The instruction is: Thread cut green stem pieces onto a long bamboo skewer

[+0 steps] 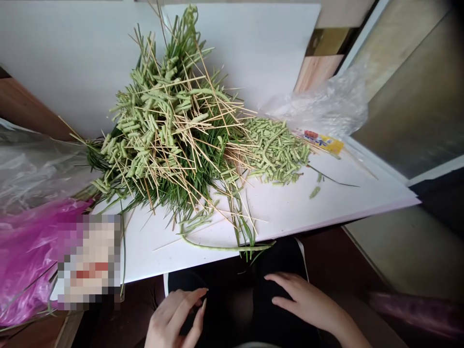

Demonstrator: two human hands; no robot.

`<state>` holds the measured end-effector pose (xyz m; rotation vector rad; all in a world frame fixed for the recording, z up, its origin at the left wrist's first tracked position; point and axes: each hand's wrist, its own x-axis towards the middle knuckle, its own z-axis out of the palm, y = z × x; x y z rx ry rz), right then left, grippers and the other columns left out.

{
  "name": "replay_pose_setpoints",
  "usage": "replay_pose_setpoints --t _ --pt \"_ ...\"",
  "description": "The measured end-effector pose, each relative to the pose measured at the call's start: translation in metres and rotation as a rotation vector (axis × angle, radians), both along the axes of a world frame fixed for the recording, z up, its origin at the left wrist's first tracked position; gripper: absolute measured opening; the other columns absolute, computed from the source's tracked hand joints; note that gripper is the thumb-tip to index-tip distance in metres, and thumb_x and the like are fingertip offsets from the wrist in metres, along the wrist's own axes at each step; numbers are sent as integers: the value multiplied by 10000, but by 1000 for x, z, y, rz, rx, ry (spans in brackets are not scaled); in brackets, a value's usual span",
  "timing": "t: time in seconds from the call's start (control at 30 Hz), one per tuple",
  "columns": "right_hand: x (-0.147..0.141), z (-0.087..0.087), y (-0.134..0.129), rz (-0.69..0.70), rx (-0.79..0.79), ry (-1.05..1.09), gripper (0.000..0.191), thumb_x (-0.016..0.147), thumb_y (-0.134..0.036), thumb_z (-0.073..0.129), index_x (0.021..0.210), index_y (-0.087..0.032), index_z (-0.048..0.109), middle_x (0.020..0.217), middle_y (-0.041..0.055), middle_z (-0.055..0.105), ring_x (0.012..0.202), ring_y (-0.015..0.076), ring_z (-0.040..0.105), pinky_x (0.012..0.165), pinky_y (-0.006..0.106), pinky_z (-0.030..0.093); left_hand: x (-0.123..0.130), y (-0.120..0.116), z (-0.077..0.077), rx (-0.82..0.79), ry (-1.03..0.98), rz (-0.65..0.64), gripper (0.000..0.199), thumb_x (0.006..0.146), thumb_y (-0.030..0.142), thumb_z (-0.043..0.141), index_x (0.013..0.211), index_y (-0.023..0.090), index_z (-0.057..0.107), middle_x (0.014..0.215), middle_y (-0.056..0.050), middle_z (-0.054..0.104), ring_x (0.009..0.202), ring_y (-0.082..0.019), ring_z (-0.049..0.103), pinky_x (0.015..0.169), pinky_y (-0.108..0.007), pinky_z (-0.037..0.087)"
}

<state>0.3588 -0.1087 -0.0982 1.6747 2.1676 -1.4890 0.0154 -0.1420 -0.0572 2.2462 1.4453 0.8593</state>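
My left hand [177, 316] is above my left thigh, fingers curved and thumb apart from them, with nothing in it. Over my right thigh rests my right hand [304, 299], fingers outstretched and empty. Nearest to both hands, one long green bean [224, 248] lies along the front edge of the white table [308, 217]. Behind it rises a heap of green bean pieces [139, 162], many apparently threaded on thin wooden skewers [195, 150]. Long dark green leaves, like chives [184, 193], lie under and among them. Loose cut bean pieces [279, 152] form a pile to the right.
A clear plastic bag [326, 106] with a yellow printed part lies at the back right. On the left are a pink plastic bag [29, 261], clear plastic [39, 169] and a blurred-out flat item [90, 266]. A white panel [268, 53] stands behind the heap.
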Motion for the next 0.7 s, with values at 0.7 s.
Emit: replay_pose_setpoints --t 0.7 --pt "-83 66 27 314 91 266 377 829 -215 814 1182 -303 716 1149 27 732 1098 247 658 980 329 498 -14 94 59 51 442 -99 160 925 119 585 1049 204 637 1067 -75 704 923 -247 620 784 -379 513"
